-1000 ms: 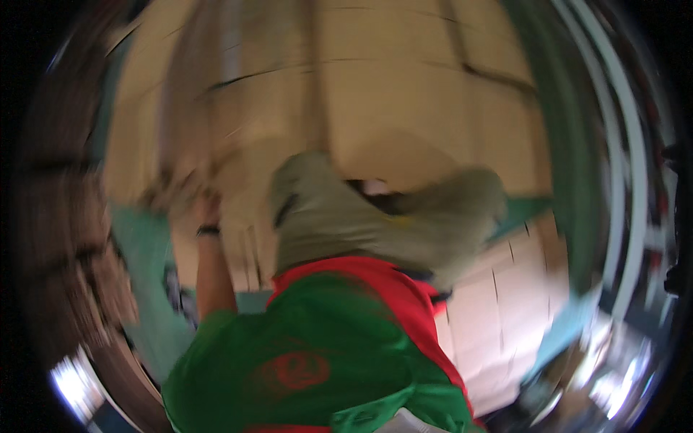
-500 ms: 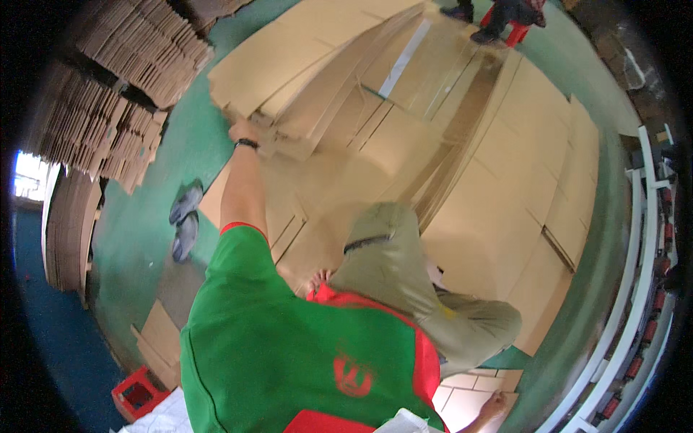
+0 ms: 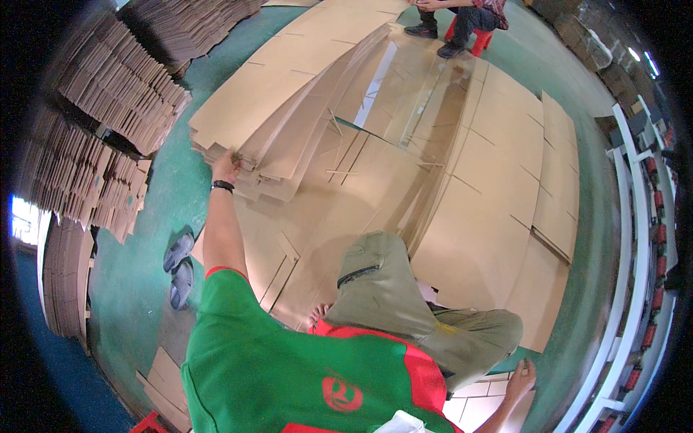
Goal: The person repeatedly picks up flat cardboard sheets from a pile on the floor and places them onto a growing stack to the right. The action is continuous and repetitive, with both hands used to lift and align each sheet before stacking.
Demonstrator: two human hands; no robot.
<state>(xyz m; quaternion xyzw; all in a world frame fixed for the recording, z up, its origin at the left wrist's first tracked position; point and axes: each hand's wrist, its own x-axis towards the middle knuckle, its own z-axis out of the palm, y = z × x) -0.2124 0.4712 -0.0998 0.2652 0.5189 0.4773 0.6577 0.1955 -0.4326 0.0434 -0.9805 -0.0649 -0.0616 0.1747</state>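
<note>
My left hand point(image 3: 227, 166), with a dark band on the wrist, is closed on the near left corner of a pile of flat cardboard sheets point(image 3: 267, 94). The sheets are long, brown and slotted, and bow upward along their inner edge. Down at the lower right is my right hand point(image 3: 524, 377), its fingers curled in beside my knee. Whether anything small sits in those fingers cannot be made out. Under my legs lie more cardboard sheets point(image 3: 253, 224), and a second pile of cardboard point(image 3: 498, 166) spreads to the right.
Tall stacks of folded cardboard point(image 3: 115, 79) line the left side. Grey shoes point(image 3: 180, 270) rest on the green floor. At the far end a person point(image 3: 462, 25) sits on a red stool point(image 3: 482, 43). A white-railed roller conveyor point(image 3: 628, 238) runs along the right.
The view has tilted up, showing more of the seated person. My left hand stays at the cardboard corner, now sharper. My right hand has moved slightly outward and up from the lower edge.
</note>
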